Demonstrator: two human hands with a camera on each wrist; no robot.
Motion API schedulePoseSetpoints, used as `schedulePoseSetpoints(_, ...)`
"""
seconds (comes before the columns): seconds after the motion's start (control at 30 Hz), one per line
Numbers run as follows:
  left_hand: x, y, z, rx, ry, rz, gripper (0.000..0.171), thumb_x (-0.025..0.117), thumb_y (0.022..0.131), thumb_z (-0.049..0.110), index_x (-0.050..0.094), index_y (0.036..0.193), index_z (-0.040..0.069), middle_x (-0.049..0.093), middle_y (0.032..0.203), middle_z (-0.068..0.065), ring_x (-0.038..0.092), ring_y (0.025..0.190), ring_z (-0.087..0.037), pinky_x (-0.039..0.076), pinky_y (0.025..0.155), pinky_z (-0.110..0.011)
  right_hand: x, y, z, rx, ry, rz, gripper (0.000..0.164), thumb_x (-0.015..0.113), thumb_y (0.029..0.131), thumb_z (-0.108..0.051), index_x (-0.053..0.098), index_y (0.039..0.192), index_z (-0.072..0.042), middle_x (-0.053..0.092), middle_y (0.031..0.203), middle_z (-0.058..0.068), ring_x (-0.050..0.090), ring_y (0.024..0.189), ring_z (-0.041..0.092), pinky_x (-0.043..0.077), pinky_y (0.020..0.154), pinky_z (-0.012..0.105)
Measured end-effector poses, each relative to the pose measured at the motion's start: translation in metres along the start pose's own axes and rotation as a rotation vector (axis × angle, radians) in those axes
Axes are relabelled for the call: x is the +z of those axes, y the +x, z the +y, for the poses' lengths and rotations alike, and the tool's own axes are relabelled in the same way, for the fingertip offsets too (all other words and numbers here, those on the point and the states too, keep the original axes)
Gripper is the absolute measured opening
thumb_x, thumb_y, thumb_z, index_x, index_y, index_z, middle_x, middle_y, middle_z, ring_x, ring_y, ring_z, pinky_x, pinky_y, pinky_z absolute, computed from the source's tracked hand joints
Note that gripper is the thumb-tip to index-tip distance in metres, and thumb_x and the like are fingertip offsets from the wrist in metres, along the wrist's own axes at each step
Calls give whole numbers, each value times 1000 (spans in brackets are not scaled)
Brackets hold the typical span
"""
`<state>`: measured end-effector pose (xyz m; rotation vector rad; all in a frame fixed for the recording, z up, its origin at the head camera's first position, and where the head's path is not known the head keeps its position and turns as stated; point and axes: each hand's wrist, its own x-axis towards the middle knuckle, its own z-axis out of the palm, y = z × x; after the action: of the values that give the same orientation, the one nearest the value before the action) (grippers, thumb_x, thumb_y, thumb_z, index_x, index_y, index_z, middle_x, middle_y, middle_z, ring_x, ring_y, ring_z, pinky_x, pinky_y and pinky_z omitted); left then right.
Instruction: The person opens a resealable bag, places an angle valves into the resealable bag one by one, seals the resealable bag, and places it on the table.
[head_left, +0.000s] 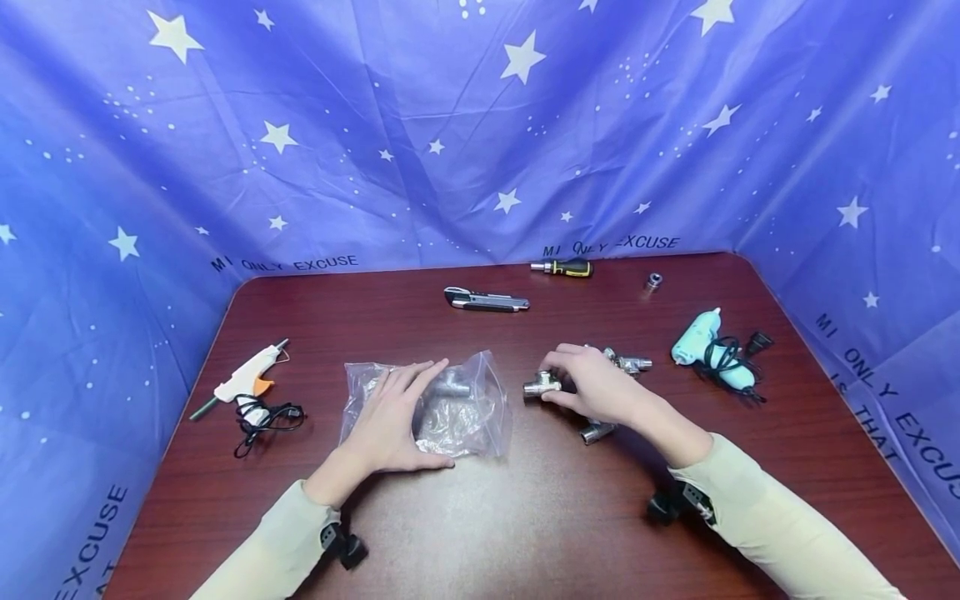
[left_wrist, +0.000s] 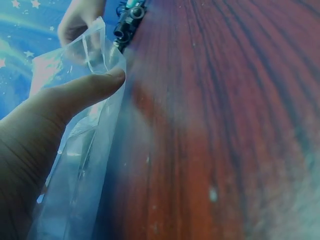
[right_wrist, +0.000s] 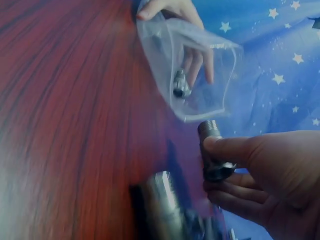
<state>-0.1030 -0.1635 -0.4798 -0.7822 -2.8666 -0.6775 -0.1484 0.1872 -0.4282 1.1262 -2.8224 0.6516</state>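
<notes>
Fingers (right_wrist: 227,149) of my right hand (head_left: 600,387) are pinching a metal pipe fitting (head_left: 537,388), which I am holding apart from, and just beside, the gaping mouth of a clear plastic bag (head_left: 480,427). My left hand (head_left: 390,421) is resting at that bag, its thumb and fingers standing widely apart, and the mouth is facing my right hand. A second fitting (head_left: 453,387) is lying inside the bag. Loose fittings (head_left: 636,364) are lying around my right hand, partly hidden by it. Farther to the right, a pale blue glue gun (head_left: 696,337) is lying with its black cable bundled against it; left of the bag, a white glue gun (head_left: 246,373) is lying with its own cable bunched up. Beyond the bag, a utility knife (head_left: 487,301) is lying crosswise, and near the far edge of the dark red surface (head_left: 480,542) a black-and-yellow screwdriver (head_left: 568,267) and a small metal piece (head_left: 654,282) are sitting. Blue star-printed cloth (head_left: 435,100) is hanging behind and along both sides.
</notes>
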Motion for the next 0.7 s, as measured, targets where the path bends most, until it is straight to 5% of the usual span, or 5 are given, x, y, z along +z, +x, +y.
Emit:
schedulePoseSetpoints(0.3, 2, 0, -2, 10, 6, 17, 138, 94, 52, 73, 34, 167, 25, 51, 159, -9, 53, 140, -33, 30, 125, -69, 14, 22, -23, -4, 129, 20, 23, 89, 86, -23, 75, 102, -14, 75, 91, -5, 74, 81, 5, 64, 77, 30)
schedulePoseSetpoints(0.7, 3, 0, -1, 14, 13, 21, 139, 95, 51, 71, 35, 167, 24, 52, 157, -11, 55, 139, -35, 32, 124, -70, 45, 47, -48, -75, 76, -5, 25, 91, 83, -29, 73, 92, -13, 73, 78, -5, 65, 69, 5, 54, 65, 18)
